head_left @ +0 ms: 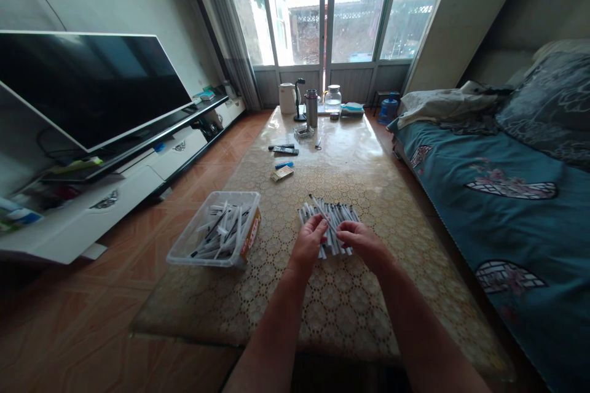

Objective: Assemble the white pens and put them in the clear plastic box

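Observation:
A white pen (319,204) with a dark end slants up and away between my two hands. My left hand (310,238) pinches it with thumb and fingertips along the barrel. At its lower end, the fingers of my right hand (362,239) are closed in a pinch, apparently on the same pen. Beneath both hands, several similar white pens (343,215) with dark tips lie side by side on the table, partly hidden by my fingers. To the left stands a clear plastic box (177,253) holding many more loose pens.
The long table (350,301) has a patterned cover. Beyond the hands lie a small carton (282,173), a blue item (284,165) and a remote control (286,150). Farther back stand a thermos (311,109), a kettle (286,98) and a glass jug (332,99). A sofa (483,227) flanks the right side.

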The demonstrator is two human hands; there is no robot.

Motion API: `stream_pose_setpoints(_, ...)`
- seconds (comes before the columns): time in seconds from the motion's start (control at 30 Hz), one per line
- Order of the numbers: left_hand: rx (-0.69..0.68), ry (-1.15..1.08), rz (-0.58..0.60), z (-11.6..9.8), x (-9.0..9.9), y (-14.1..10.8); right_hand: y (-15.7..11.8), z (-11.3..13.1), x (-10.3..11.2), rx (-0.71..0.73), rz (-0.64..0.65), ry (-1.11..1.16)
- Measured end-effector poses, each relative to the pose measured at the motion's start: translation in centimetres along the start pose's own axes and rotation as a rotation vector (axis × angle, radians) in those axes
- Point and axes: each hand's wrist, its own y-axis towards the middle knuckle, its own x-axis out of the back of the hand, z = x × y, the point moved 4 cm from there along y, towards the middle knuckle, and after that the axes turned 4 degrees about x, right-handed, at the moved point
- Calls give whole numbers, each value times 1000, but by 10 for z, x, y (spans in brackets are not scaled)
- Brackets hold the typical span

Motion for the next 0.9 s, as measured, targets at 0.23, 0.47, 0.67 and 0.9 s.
stream_pose_setpoints(0.23, -62, -145, 155, -11, -4, -6, -13, 7, -29, -107, 264, 568)
stream_pose_setpoints(0.47, -64, -16, 171, -13, -12, -11, -13, 8, -46, -106, 166, 714)
stream_pose_setpoints(0.67, -141, -155, 98, -7, -17, -12, -15, 4, -60, -120, 120, 715)
stream_pose_setpoints(0.9, -123, -174, 28, -6, -16, -15, -17, 9, -72, -95, 59, 670)
